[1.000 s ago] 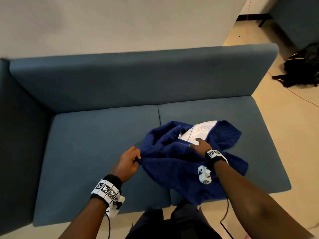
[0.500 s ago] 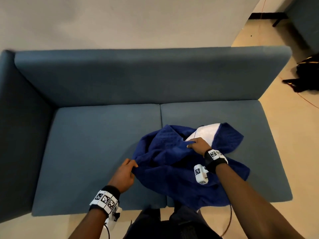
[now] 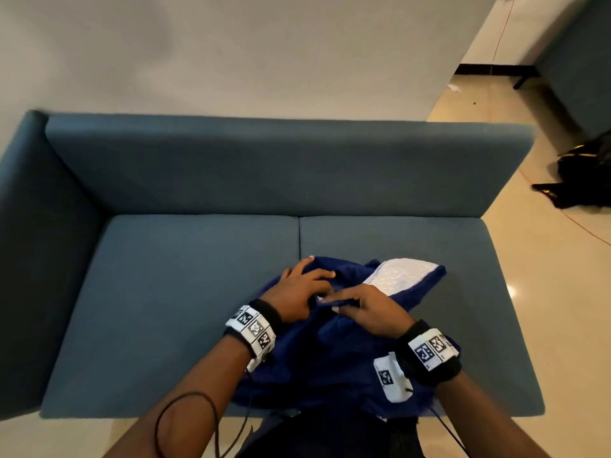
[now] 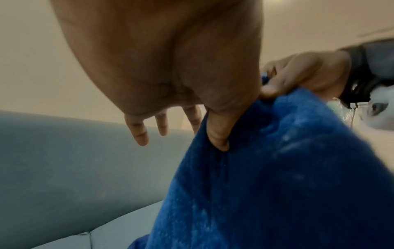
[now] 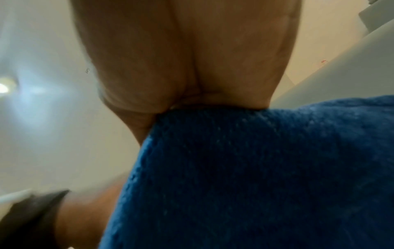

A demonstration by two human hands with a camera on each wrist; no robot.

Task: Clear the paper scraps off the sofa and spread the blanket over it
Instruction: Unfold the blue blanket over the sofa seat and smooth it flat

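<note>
A dark blue blanket (image 3: 330, 365) with a white underside (image 3: 400, 276) lies bunched on the right seat cushion of the teal sofa (image 3: 182, 292), near its front edge. My left hand (image 3: 314, 282) rests on top of the heap. Its thumb (image 4: 219, 138) is tucked into a fold of the blanket (image 4: 277, 176) while the other fingers stay straight. Right beside it, my right hand (image 3: 334, 300) pinches a blanket edge with curled fingers. The right wrist view shows only the palm (image 5: 192, 59) pressed on blue cloth (image 5: 255, 168). I see no paper scraps on the sofa.
The sofa has a raised armrest (image 3: 33, 226) at the left and a backrest (image 3: 281, 166) against a pale wall. A black bag (image 3: 585, 173) and an orange cable (image 3: 578, 223) lie on the floor to the right. The left cushion is bare.
My left hand let go of the blanket's left edge and moved right onto the middle of the heap. The right hand pulled back and left to meet it.
</note>
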